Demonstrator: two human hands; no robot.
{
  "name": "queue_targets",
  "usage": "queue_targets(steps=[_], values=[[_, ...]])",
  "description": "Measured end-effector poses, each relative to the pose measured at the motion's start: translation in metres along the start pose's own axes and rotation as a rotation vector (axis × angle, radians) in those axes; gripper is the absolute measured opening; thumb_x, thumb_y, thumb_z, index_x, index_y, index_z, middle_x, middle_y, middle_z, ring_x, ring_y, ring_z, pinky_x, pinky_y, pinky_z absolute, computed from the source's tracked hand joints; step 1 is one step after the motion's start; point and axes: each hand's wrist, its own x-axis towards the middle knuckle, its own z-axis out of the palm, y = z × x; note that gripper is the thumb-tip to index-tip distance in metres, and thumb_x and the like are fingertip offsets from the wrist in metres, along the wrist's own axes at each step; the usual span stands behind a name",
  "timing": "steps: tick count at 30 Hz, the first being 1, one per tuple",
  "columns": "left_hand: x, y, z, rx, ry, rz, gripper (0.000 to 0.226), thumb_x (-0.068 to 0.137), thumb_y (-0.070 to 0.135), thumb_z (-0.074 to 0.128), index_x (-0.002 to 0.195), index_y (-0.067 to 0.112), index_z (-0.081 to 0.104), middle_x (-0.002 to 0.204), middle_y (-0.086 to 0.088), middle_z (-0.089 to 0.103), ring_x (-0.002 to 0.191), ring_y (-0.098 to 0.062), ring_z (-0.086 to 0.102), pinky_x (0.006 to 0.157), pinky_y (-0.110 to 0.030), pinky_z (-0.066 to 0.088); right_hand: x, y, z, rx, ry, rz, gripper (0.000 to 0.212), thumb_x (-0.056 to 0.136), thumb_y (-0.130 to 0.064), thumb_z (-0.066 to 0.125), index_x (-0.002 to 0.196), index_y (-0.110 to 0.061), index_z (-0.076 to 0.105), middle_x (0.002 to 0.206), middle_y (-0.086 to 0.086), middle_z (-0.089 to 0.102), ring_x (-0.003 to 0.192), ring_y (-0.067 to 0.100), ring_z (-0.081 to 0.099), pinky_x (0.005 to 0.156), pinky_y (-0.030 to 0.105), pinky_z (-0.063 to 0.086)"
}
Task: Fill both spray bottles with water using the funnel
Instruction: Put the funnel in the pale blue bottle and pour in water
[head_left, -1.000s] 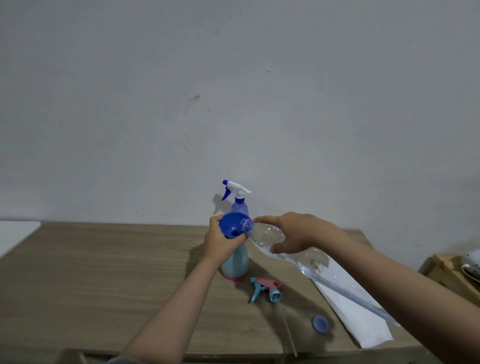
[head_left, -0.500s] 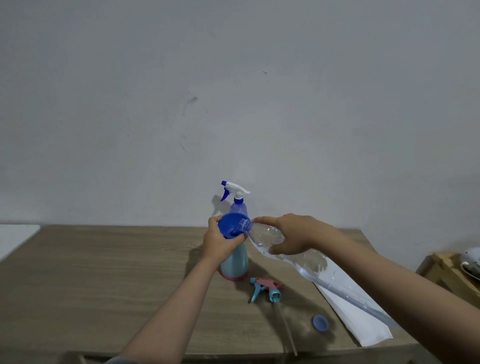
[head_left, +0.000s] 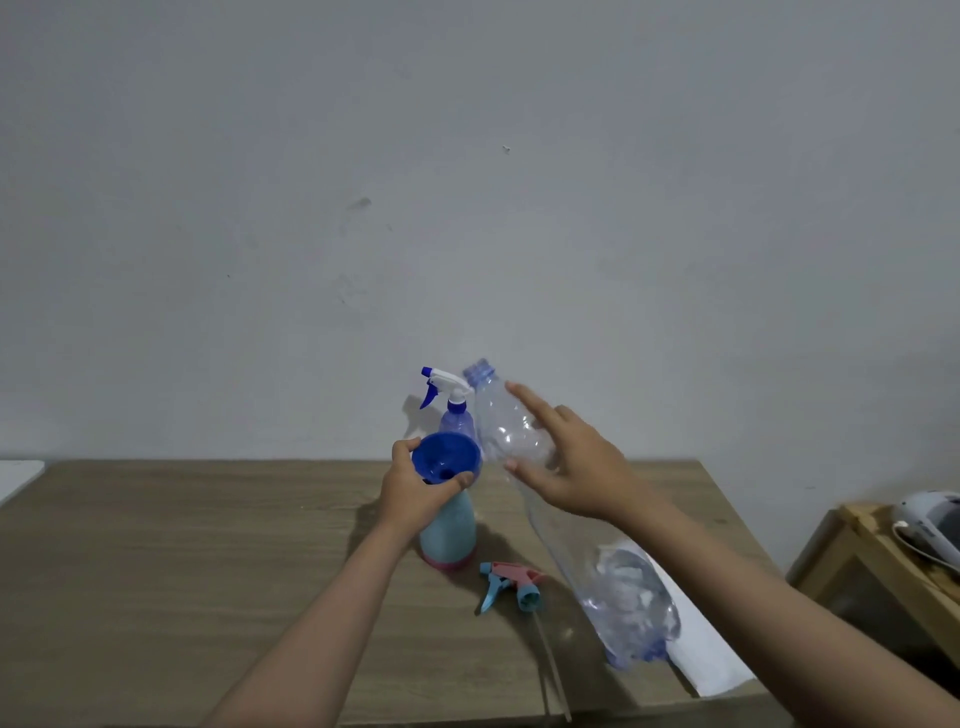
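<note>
On the wooden table (head_left: 208, 545) stands a light blue spray bottle (head_left: 448, 530) with a pink base and no spray head. A blue funnel (head_left: 444, 460) sits in its neck, and my left hand (head_left: 415, 493) grips the funnel's stem and rim. My right hand (head_left: 576, 467) holds a clear plastic water bottle (head_left: 519, 436) tilted with its open mouth up, just right of the funnel; its base hangs low over the table. Behind the funnel stands a second, purple-blue spray bottle (head_left: 453, 415) with a white and blue trigger head on.
A pink and blue spray head (head_left: 511, 584) with its dip tube lies on the table right of the light blue bottle. A white sheet (head_left: 701, 644) lies at the table's right front. A wooden crate (head_left: 872, 561) holding a white device stands to the right.
My right hand has swung the water bottle's mouth up and away from the funnel, where it was tipped in before. My left hand stays on the funnel.
</note>
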Motion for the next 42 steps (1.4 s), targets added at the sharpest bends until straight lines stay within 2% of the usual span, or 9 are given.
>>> queue_targets(steps=[7,15,21,24,31,34,37,40,42], values=[[0.001,-0.002,0.002,0.021,0.044,-0.003,0.076,0.061,0.032,0.087,0.119,0.024,0.039,0.112,-0.001,0.054,0.097,-0.021,0.058,0.078,-0.034,0.055,0.008,0.027,-0.008,0.289,0.402,0.059,0.087,0.08,-0.035,0.074,0.142,-0.052,0.014,0.12,-0.008,0.045,0.095,0.01,0.06,0.075,0.022,0.053],[-0.001,0.002,0.002,0.001,0.027,-0.026,0.075,0.063,0.031,0.086,0.118,0.026,0.037,0.113,0.0,0.054,0.097,-0.02,0.059,0.069,-0.024,0.05,-0.024,0.071,0.043,0.301,0.531,0.053,0.085,0.079,-0.025,0.074,0.141,-0.036,0.017,0.133,0.008,0.038,0.105,0.021,0.06,0.077,0.032,0.058],[-0.001,0.001,0.003,-0.003,0.035,-0.03,0.076,0.062,0.03,0.087,0.119,0.025,0.037,0.114,0.0,0.053,0.096,-0.018,0.058,0.067,-0.022,0.049,-0.031,0.086,0.044,0.371,0.618,0.11,0.085,0.077,-0.027,0.074,0.139,-0.039,0.017,0.129,0.019,0.044,0.103,0.025,0.062,0.083,0.008,0.046],[-0.001,0.001,0.004,-0.007,0.039,-0.026,0.076,0.062,0.029,0.087,0.119,0.025,0.037,0.116,-0.001,0.052,0.097,-0.018,0.058,0.067,-0.023,0.05,-0.031,0.083,0.045,0.37,0.605,0.12,0.09,0.077,-0.017,0.076,0.139,-0.041,0.016,0.13,0.016,0.045,0.105,0.023,0.061,0.082,0.015,0.049],[0.0,0.0,0.003,-0.01,0.031,-0.03,0.076,0.063,0.03,0.087,0.119,0.026,0.036,0.117,-0.001,0.051,0.095,-0.017,0.058,0.068,-0.025,0.05,-0.033,0.068,0.052,0.356,0.572,0.106,0.09,0.078,-0.023,0.074,0.14,-0.044,0.012,0.133,0.016,0.041,0.112,0.023,0.057,0.086,0.031,0.053],[-0.001,-0.001,0.003,-0.013,0.036,-0.028,0.076,0.063,0.03,0.087,0.119,0.027,0.035,0.118,-0.001,0.051,0.097,-0.019,0.058,0.07,-0.026,0.052,-0.033,0.065,0.054,0.275,0.597,0.102,0.09,0.078,-0.028,0.073,0.141,-0.042,0.01,0.138,0.018,0.033,0.124,0.024,0.046,0.092,0.029,0.047],[-0.002,-0.002,0.004,-0.014,0.036,-0.034,0.079,0.063,0.031,0.086,0.123,0.026,0.035,0.119,-0.002,0.052,0.097,-0.019,0.059,0.078,-0.033,0.055,-0.035,0.06,0.054,0.116,0.74,0.111,0.091,0.074,-0.042,0.072,0.142,-0.031,0.013,0.145,0.017,0.018,0.134,0.026,0.026,0.1,0.046,0.043],[-0.003,0.0,0.004,-0.011,0.026,-0.058,0.082,0.065,0.032,0.084,0.128,0.024,0.032,0.123,-0.004,0.052,0.099,-0.02,0.059,0.081,-0.033,0.053,-0.036,0.044,0.062,-0.053,0.881,-0.154,0.081,0.073,-0.043,0.071,0.135,-0.021,0.023,0.139,0.019,0.022,0.13,0.038,0.032,0.092,0.062,0.043],[-0.003,0.002,0.003,-0.009,0.014,-0.075,0.09,0.067,0.035,0.082,0.136,0.021,0.026,0.127,-0.006,0.051,0.103,-0.02,0.057,0.081,-0.029,0.049,-0.032,0.023,0.064,-0.068,0.847,-0.366,0.07,0.075,-0.038,0.069,0.13,-0.019,0.03,0.135,0.018,0.031,0.123,0.037,0.04,0.093,0.058,0.043]])
